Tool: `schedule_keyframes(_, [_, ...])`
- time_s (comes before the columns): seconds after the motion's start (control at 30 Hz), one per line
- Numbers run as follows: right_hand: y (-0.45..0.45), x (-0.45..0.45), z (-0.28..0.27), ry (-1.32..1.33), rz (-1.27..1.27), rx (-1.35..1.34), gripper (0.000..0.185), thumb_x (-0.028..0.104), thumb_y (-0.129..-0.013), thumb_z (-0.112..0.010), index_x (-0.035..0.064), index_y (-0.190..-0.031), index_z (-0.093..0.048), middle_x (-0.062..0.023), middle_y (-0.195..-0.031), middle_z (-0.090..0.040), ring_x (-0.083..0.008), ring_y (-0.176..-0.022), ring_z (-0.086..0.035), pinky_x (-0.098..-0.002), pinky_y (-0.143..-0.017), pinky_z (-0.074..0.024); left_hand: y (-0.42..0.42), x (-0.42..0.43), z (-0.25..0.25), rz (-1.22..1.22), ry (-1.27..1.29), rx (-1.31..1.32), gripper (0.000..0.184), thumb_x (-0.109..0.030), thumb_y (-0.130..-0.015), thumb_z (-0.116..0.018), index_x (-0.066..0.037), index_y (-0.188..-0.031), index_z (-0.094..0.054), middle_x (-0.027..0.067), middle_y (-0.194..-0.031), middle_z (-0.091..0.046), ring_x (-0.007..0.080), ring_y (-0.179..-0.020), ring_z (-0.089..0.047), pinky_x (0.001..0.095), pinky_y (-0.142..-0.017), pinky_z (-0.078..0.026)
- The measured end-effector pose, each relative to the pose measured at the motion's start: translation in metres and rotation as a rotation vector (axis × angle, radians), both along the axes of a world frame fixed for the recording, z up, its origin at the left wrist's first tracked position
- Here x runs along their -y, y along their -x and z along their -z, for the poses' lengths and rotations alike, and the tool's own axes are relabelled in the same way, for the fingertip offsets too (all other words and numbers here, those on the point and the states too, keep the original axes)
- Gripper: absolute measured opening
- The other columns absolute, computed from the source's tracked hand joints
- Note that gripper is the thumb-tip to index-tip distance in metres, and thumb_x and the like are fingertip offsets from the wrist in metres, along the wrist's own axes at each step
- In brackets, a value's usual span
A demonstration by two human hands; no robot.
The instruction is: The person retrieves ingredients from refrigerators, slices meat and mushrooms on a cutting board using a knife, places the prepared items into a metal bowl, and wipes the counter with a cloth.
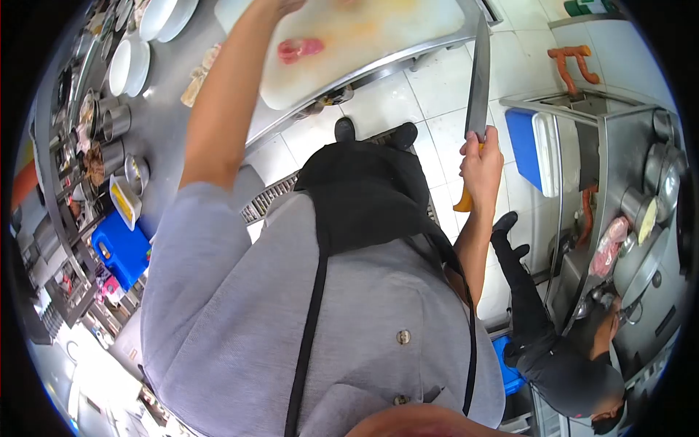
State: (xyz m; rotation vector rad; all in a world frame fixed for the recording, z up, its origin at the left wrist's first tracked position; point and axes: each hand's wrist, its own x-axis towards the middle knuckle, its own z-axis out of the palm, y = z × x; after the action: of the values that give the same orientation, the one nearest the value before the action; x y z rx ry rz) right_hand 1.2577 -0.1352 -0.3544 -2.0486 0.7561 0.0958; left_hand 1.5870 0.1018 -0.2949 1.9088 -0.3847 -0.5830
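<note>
My right hand (482,167) is closed around the yellow handle of a large kitchen knife (478,80). The long blade points toward the top of the view, beside the work table and over the tiled floor. My left arm reaches across the table, and only a bit of my left hand (290,4) shows at the top edge, its fingers cut off from view. Below that hand, a piece of raw pinkish-red meat (300,50) lies on a stained white cutting board (349,69). More pale bits of meat show near the board's top edge.
White bowls (129,67) stand on the steel table (166,87) at left, near pots and a blue container (120,247). At right, a blue board (528,149) leans by a steel counter. A person in dark clothes (564,371) works at the sink lower right.
</note>
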Motion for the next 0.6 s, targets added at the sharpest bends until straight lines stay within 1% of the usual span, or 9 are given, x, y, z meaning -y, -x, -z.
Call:
schedule_keyframes(0.07, [-0.008,-0.006,-0.003,0.034,-0.034,0.000,0.016,0.016,-0.097,-0.051,0.0005,-0.102,-0.050,-0.0075,-0.068,-0.059,-0.0124,-0.048,-0.055,-0.0295,-0.043,-0.0435,0.025,-0.054,-0.017,-0.050,-0.160,-0.120,0.024,-0.023,-0.080,-0.075,-0.001,-0.077,-0.066,0.0121,-0.084,-0.069,0.0215,-0.077,-0.065,0.0367,-0.077,-0.050])
schedule_keyframes(0.2, [-0.037,-0.031,-0.016,0.043,-0.230,0.039,0.015,0.015,-0.098,-0.050,0.0010,-0.101,-0.050,-0.0099,-0.067,-0.061,-0.0154,-0.047,-0.055,-0.0315,-0.045,-0.0441,0.069,-0.128,0.030,-0.115,-0.054,-0.366,0.036,-0.029,-0.074,-0.083,0.000,-0.089,-0.067,0.0106,-0.081,-0.072,0.0183,-0.069,-0.067,0.0281,-0.065,-0.052])
schedule_keyframes(0.27, [-0.055,-0.052,-0.034,0.015,-0.384,0.065,0.013,0.013,-0.096,-0.051,0.0014,-0.101,-0.047,-0.0252,-0.069,-0.061,-0.0481,-0.071,-0.061,-0.0499,-0.061,-0.0456,0.087,-0.138,0.053,-0.249,-0.220,-0.069,0.034,-0.025,-0.079,-0.080,0.000,-0.099,-0.068,0.0116,-0.083,-0.071,0.0175,-0.072,-0.067,0.0291,-0.064,-0.053])
schedule_keyframes(0.3, [-0.062,-0.063,-0.037,0.038,-0.449,0.050,0.014,0.013,-0.096,-0.051,0.0026,-0.103,-0.045,-0.0263,-0.069,-0.060,-0.0494,-0.072,-0.059,-0.0531,-0.062,-0.0437,0.094,-0.136,0.064,-0.333,-0.308,0.147,0.035,-0.025,-0.082,-0.077,-0.003,-0.108,-0.068,0.0119,-0.083,-0.069,0.0204,-0.073,-0.067,0.0321,-0.067,-0.053])
schedule_keyframes(0.33, [-0.068,-0.073,-0.042,0.088,-0.538,0.025,0.014,0.012,-0.095,-0.051,0.0026,-0.103,-0.044,-0.0265,-0.071,-0.061,-0.0485,-0.075,-0.061,-0.0559,-0.065,-0.0439,0.099,-0.134,0.073,-0.340,-0.288,0.135,0.035,-0.025,-0.082,-0.077,-0.003,-0.108,-0.068,0.0119,-0.083,-0.069,0.0204,-0.073,-0.067,0.0321,-0.067,-0.053])
schedule_keyframes(0.4, [-0.077,-0.095,-0.050,0.267,-0.689,-0.010,0.014,0.010,-0.093,-0.051,0.0022,-0.103,-0.044,-0.0275,-0.075,-0.063,-0.0489,-0.077,-0.061,-0.0584,-0.068,-0.0450,0.114,-0.124,0.071,-0.439,-0.435,0.672,0.035,-0.024,-0.081,-0.076,-0.009,-0.112,-0.069,0.0113,-0.089,-0.066,0.0254,-0.079,-0.065,0.0351,-0.072,-0.053])
schedule_keyframes(0.47, [-0.076,-0.121,-0.051,0.386,-0.706,-0.101,0.015,0.009,-0.091,-0.050,0.0016,-0.103,-0.045,-0.0288,-0.077,-0.063,-0.0501,-0.078,-0.061,-0.0597,-0.069,-0.0462,0.116,-0.124,0.073,-0.372,-0.316,0.522,0.036,-0.023,-0.080,-0.077,-0.010,-0.112,-0.069,0.0110,-0.092,-0.064,0.0278,-0.082,-0.064,0.0366,-0.074,-0.053])
schedule_keyframes(0.53, [-0.076,-0.143,-0.056,0.320,-0.758,-0.082,0.014,0.009,-0.091,-0.050,0.0005,-0.100,-0.043,-0.0301,-0.073,-0.062,-0.0524,-0.075,-0.060,-0.0611,-0.068,-0.0450,0.119,-0.125,0.075,-0.296,-0.201,0.374,0.037,-0.023,-0.078,-0.077,-0.012,-0.112,-0.070,0.0107,-0.095,-0.063,0.0302,-0.086,-0.062,0.0380,-0.076,-0.053])
schedule_keyframes(0.6, [-0.080,-0.155,-0.063,0.290,-0.710,-0.139,0.014,0.010,-0.092,-0.049,-0.0002,-0.098,-0.042,-0.0296,-0.073,-0.062,-0.0526,-0.075,-0.060,-0.0608,-0.067,-0.0446,0.117,-0.126,0.075,-0.279,-0.341,0.785,0.027,-0.020,-0.082,-0.073,-0.012,-0.108,-0.072,0.0102,-0.100,-0.063,0.0287,-0.090,-0.062,0.0378,-0.081,-0.051])
